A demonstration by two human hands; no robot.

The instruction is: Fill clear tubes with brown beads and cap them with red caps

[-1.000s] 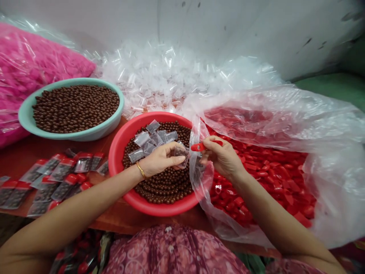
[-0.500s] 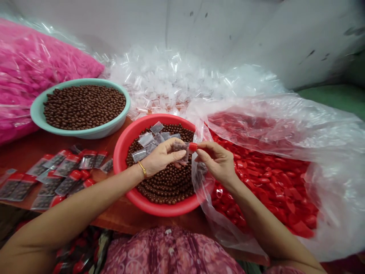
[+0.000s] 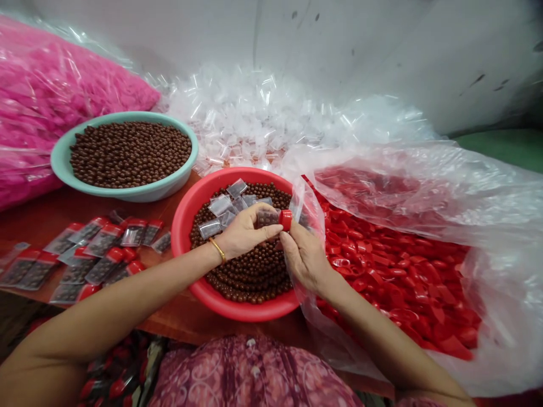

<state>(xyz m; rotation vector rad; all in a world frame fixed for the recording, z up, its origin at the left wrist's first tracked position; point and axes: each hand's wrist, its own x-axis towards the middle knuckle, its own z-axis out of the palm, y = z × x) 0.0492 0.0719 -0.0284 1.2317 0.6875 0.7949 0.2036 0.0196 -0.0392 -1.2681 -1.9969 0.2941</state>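
over red basin (image 3: pixel 186 226) — both hands (image 3: pixel 244 234) pinch filled packet (image 3: pixel 268 218).

One camera, worn on the person's head, looks forward and down at close range. The left hand (image 3: pixel 244 232) and right hand (image 3: pixel 303 257) meet mid-frame over the red bowl (image 3: pixel 182 226), with the wall (image 3: pixel 382 45) closing the view behind.

Over the red bowl (image 3: pixel 182 226) of brown balls, the left hand (image 3: pixel 244 234) pinches a small pouch (image 3: pixel 267 217), and the right hand (image 3: pixel 303 257) holds a red cap (image 3: pixel 286 219) against its end. From that bowl, a teal bowl (image 3: pixel 59 164) sits at ten o'clock, capped pouches (image 3: pixel 85 254) at nine and a bag of caps (image 3: pixel 403 265) at three.
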